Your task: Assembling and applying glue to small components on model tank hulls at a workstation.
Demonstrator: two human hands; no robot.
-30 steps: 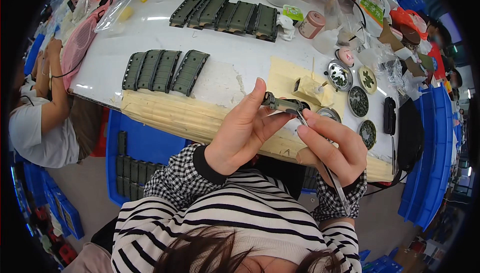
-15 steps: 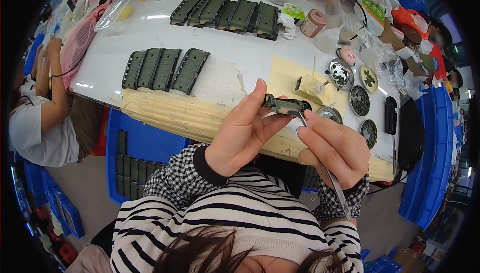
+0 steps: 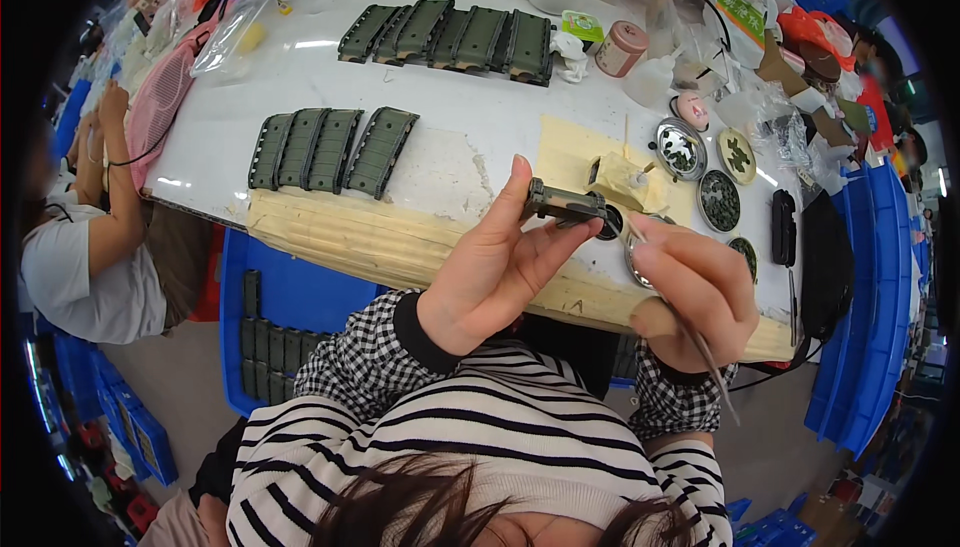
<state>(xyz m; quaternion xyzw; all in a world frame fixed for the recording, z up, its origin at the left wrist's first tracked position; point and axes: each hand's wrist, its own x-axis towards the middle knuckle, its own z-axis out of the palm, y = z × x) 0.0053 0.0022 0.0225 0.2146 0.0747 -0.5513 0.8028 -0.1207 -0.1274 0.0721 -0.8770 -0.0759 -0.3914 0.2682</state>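
Note:
My left hand pinches a small dark green plastic part between thumb and fingers, above the table's near edge. It resembles the larger curved green pieces on the table. To its right, my right hand grips slim metal tweezers; their tip points toward the part but stays apart from it. Whether the tip holds anything is too small to tell. Beyond the right hand are round dishes of dark green flakes, one dish in full view and another partly covered by my fingers.
Green curved pieces stand in a near row and a far row. A wrapped block sits on yellow paper. A blue bin with dark parts lies below the table edge. At left, another person's arm shows.
My right hand has moved right, drawing the tweezers' tip away from the green part. The part is tilted a little differently in my left hand.

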